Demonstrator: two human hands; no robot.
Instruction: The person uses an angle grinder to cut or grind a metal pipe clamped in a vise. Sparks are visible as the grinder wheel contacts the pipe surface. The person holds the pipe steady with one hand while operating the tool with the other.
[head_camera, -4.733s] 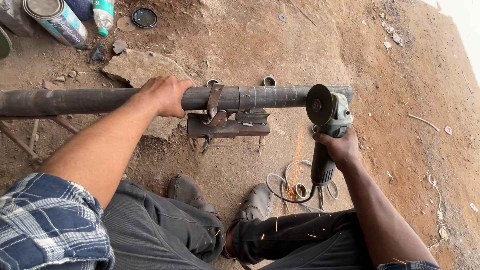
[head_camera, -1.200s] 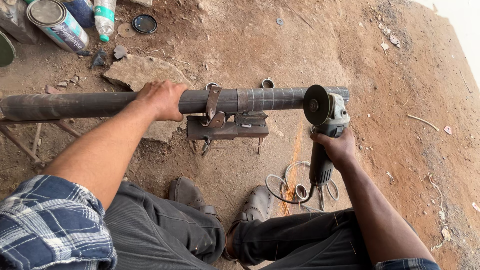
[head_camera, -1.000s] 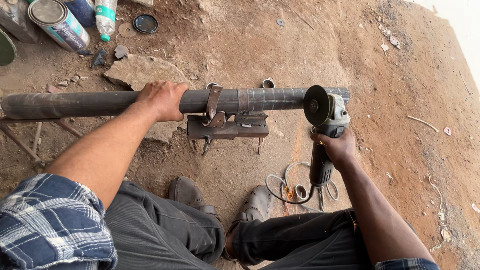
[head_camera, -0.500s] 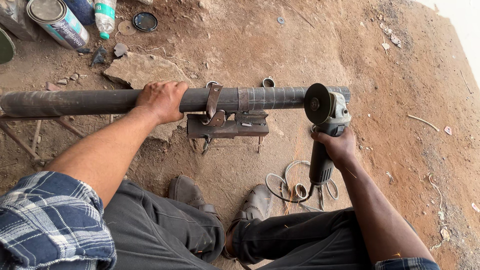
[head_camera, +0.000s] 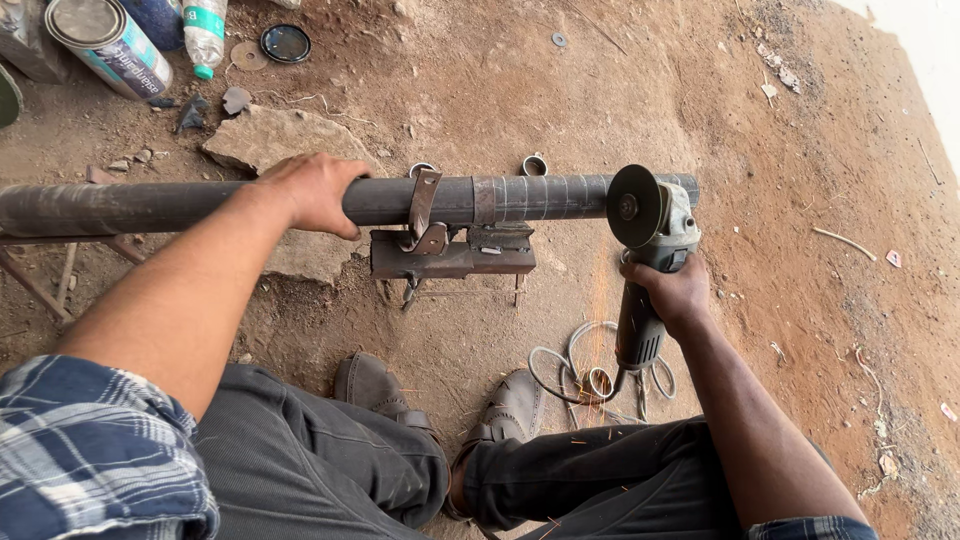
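Hands (head_camera: 318, 190) on pipe (head_camera: 540, 198) and grinder (head_camera: 650, 270)

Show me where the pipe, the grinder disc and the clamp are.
pipe (head_camera: 545, 198), head view, on its banded stretch right of the clamp.
grinder disc (head_camera: 632, 206), head view, near its hub.
clamp (head_camera: 424, 205), head view, on its strap over the pipe.

Labelled tin can (head_camera: 105, 45), bottle (head_camera: 207, 30) top-left
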